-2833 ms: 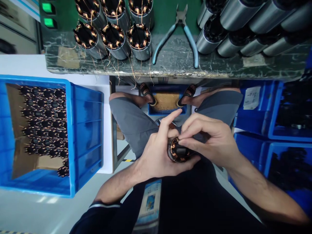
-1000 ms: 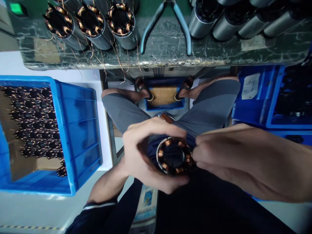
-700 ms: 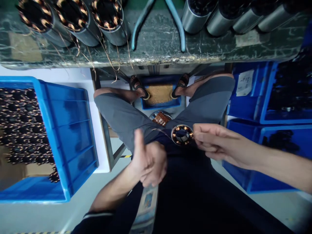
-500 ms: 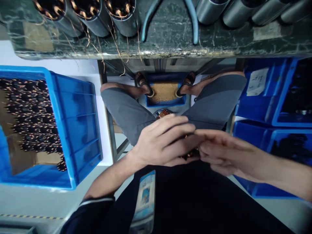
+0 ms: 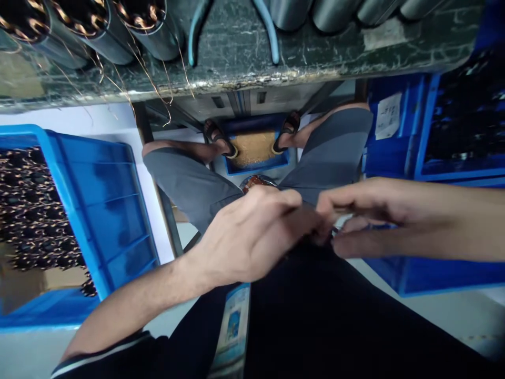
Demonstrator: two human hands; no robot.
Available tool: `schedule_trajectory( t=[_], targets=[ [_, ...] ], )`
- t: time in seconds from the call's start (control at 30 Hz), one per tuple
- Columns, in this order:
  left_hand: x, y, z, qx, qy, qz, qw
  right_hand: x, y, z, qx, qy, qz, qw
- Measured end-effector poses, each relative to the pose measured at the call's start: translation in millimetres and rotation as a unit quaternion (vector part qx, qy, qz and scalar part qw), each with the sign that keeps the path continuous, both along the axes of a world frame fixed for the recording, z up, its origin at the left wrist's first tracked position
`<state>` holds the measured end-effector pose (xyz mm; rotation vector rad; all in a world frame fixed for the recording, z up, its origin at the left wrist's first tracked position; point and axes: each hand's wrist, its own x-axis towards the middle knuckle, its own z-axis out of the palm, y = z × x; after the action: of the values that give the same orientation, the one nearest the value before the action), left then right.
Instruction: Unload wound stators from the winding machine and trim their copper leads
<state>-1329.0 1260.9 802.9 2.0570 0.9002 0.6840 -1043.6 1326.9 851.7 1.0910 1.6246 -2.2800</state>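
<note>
My left hand (image 5: pixel 252 231) and my right hand (image 5: pixel 363 218) meet above my lap, fingers curled and pinched together. The copper-wound stator that they held a moment ago is almost wholly hidden between them; only a sliver of metal (image 5: pixel 335 230) shows at my right fingertips. Both hands are smeared by motion. Just beyond my left knuckles, between my knees, another wound piece (image 5: pixel 254 181) peeks out.
The worn green bench edge (image 5: pixel 300 58) runs along the top, bearing wound stators (image 5: pixel 90 26), blue-handled cutters (image 5: pixel 268 31) and silver cylinders (image 5: pixel 327 10). A blue crate (image 5: pixel 114 195) of wound parts stands at left, blue crates (image 5: pixel 434 131) at right. A small tray (image 5: pixel 252 150) of copper scrap lies between my feet.
My left hand let go of the stator, then came back and closed over it against my right hand. The stator's open face, visible a second ago, is now covered. The view has tilted down.
</note>
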Motion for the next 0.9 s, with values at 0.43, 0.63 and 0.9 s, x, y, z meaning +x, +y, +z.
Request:
schedule_trajectory(
  t=[0.43,0.63,0.9],
  targets=[
    [7.2,-11.0,0.9,-0.325,-0.074,-0.008,0.943,-11.0,-1.6,7.5,0.456,0.047,0.086,0.885],
    [-5.0,-8.9,0.5,0.138,0.000,0.026,0.990,-3.7,-3.5,-2.3,0.018,0.035,0.062,0.997],
    [5.3,-7.7,0.9,-0.445,-0.113,0.002,0.888,-13.2,-32.1,-11.6,0.532,0.032,0.120,0.837]
  ],
)
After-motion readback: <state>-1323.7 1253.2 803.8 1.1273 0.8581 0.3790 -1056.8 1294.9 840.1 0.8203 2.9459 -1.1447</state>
